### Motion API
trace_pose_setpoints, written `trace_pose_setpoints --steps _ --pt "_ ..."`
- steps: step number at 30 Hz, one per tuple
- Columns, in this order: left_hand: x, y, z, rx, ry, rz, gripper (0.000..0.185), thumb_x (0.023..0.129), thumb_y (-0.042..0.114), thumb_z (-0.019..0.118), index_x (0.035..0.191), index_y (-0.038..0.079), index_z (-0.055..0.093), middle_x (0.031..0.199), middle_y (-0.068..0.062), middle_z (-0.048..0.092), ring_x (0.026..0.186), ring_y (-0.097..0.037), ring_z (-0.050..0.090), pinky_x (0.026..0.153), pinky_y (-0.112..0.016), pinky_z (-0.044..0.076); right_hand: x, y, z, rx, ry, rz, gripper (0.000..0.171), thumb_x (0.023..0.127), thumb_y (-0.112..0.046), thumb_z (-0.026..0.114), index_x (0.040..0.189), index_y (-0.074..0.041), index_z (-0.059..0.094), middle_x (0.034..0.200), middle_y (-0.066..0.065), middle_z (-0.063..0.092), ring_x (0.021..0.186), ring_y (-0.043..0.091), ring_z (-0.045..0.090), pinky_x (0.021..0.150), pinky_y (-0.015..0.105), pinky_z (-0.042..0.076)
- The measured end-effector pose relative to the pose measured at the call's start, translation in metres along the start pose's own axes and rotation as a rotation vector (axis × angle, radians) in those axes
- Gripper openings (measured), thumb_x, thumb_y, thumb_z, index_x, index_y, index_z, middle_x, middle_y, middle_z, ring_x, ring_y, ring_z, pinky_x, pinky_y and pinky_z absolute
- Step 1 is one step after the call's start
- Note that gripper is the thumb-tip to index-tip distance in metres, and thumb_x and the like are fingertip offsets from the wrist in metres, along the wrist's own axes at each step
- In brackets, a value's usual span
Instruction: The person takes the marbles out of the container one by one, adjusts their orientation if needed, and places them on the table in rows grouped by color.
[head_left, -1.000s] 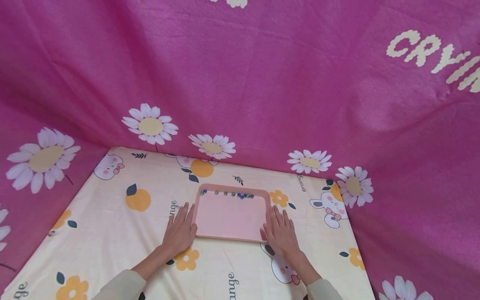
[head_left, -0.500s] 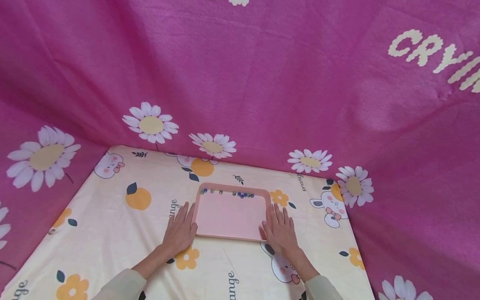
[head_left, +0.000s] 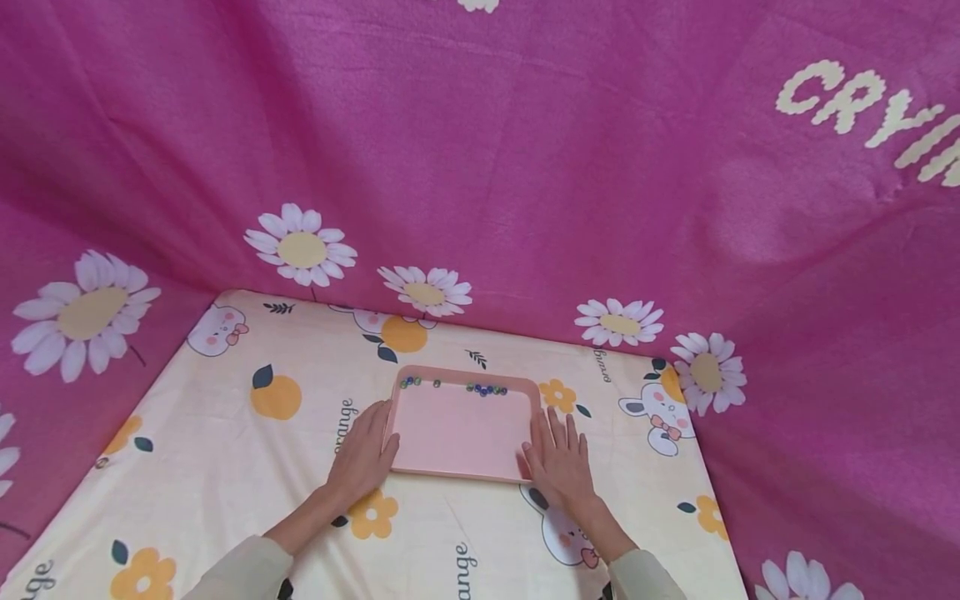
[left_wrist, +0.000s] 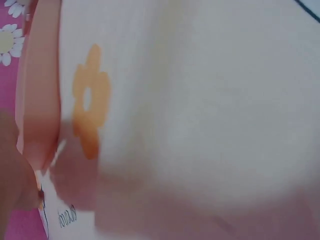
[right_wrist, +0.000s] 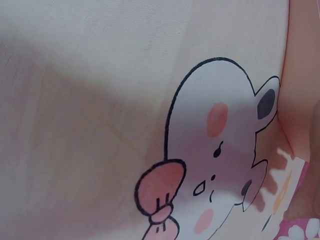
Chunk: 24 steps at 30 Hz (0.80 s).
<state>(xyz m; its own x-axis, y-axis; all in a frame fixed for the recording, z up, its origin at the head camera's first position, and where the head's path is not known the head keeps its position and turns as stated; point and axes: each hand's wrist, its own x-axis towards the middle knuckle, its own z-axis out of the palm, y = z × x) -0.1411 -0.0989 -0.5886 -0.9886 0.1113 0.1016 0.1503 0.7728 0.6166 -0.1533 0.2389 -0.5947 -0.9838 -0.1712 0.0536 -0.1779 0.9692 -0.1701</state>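
Pink tray [head_left: 461, 433] lies flat on the tabletop [head_left: 225, 467], which is covered by a cream cloth printed with oranges and rabbits. The tray sits centred toward the far edge, straight ahead of the person.

Left hand [head_left: 362, 457] lies palm down against the tray's left rim. Its fingers [head_left: 372, 421] are straight and slightly spread along the edge, and the thumb reaches toward the near left corner. Right hand [head_left: 558, 467] mirrors it at the right rim, with fingers [head_left: 555, 429] extended and slightly apart, flat on the cloth and touching the tray's side. Neither hand curls round the rim; the two bracket the tray from both sides, a placement that would steady it or be ready to tip it.

Marbles [head_left: 453, 386], small, green and blue, are lined up along the far inner wall of the tray, most of them clustered right of centre. Being gathered there suggests the tray's far side is the low side, though no tilt is plain.

Wrist views are blurred: left shows the tray edge [left_wrist: 37, 100], right shows only cloth and a rabbit print [right_wrist: 220, 165]. Pink daisy curtain [head_left: 480, 167] behind.
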Motion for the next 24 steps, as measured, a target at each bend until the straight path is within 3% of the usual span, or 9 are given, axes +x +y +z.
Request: trace_pose_setpoints --steps 5,10,15,20,24 --pt "0.016 0.017 0.0 -0.187 0.102 0.009 0.045 0.1 0.016 0.062 0.142 0.006 0.05 0.138 -0.011 0.054 0.124 -0.028 0.053 0.103 -0.045 0.046 -0.001 -0.001 -0.001 0.011 0.004 0.009 0.07 0.102 -0.044 0.047 0.159 -0.009 0.026 0.163 0.017 0.021 0.147 0.046 0.014 0.113 0.069 0.016" --pt "0.032 0.037 0.009 -0.379 0.122 0.036 0.033 0.095 0.009 0.068 0.127 0.003 0.062 0.119 -0.01 0.066 0.106 -0.024 0.064 0.091 -0.039 0.055 -0.002 -0.001 0.0 0.02 0.009 0.022 0.07 0.102 -0.045 0.046 0.159 -0.01 0.025 0.163 0.016 0.021 0.147 0.046 0.013 0.113 0.069 0.016" --pt "0.047 0.048 0.024 -0.43 0.131 0.045 0.027 0.092 0.005 0.072 0.119 0.001 0.068 0.112 -0.011 0.07 0.1 -0.023 0.068 0.088 -0.034 0.056 -0.002 0.0 0.002 0.021 0.015 0.03 0.071 0.102 -0.046 0.045 0.159 -0.011 0.024 0.164 0.014 0.02 0.148 0.045 0.011 0.113 0.068 0.015" --pt "0.06 0.054 0.039 -0.516 0.16 0.015 0.023 0.09 0.003 0.072 0.113 -0.003 0.071 0.106 -0.015 0.072 0.095 -0.026 0.07 0.084 -0.035 0.058 -0.001 0.0 0.004 0.027 0.011 0.038 0.071 0.102 -0.047 0.045 0.16 -0.011 0.024 0.164 0.014 0.02 0.148 0.044 0.01 0.114 0.067 0.014" --pt "0.068 0.057 0.051 -0.553 0.142 -0.015 0.022 0.09 0.002 0.072 0.112 -0.004 0.071 0.104 -0.016 0.073 0.093 -0.026 0.071 0.081 -0.034 0.058 -0.001 -0.001 0.003 0.011 0.001 0.044 0.07 0.103 -0.046 0.044 0.159 -0.01 0.024 0.164 0.013 0.021 0.148 0.044 0.011 0.114 0.067 0.014"
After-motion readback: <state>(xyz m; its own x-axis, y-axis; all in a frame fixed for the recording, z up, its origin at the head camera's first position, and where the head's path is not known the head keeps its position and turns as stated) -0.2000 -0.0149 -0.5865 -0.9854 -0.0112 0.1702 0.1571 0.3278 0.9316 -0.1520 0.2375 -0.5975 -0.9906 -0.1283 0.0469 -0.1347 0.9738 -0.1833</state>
